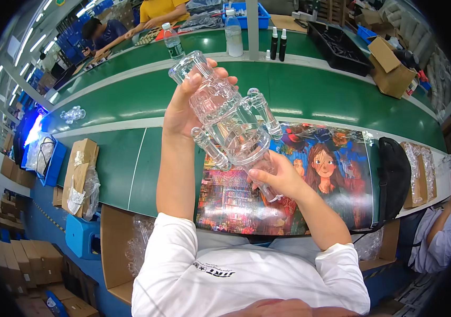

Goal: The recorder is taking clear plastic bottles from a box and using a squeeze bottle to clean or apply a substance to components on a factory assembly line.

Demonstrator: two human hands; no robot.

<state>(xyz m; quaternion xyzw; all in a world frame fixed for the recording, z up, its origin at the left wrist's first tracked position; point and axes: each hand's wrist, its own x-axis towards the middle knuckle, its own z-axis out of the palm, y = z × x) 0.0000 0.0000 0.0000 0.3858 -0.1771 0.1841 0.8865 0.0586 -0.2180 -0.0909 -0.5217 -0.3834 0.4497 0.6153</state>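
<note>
A clear, see-through vessel (239, 134), glass or plastic, is held up tilted between my two hands. It has a round wide body, a ribbed neck section and two arm-like side tubes. My left hand (182, 108) is wrapped round its upper part, fingers behind and thumb in front. Lower down, my right hand (283, 178) grips the narrow bottom end between thumb and fingers. Beneath the vessel lies a glossy printed mat (283, 211) with a colourful picture of a girl. A similar clear piece (73, 114) rests on the green belt at the far left.
Across the green belt (146, 98) stand two bottles (233, 34), two black spray bottles (282, 46) and a black tray (339, 48). A black bag (393, 174) lies right of the mat; cardboard (82, 169) lies left. Other people work at the back left and far right.
</note>
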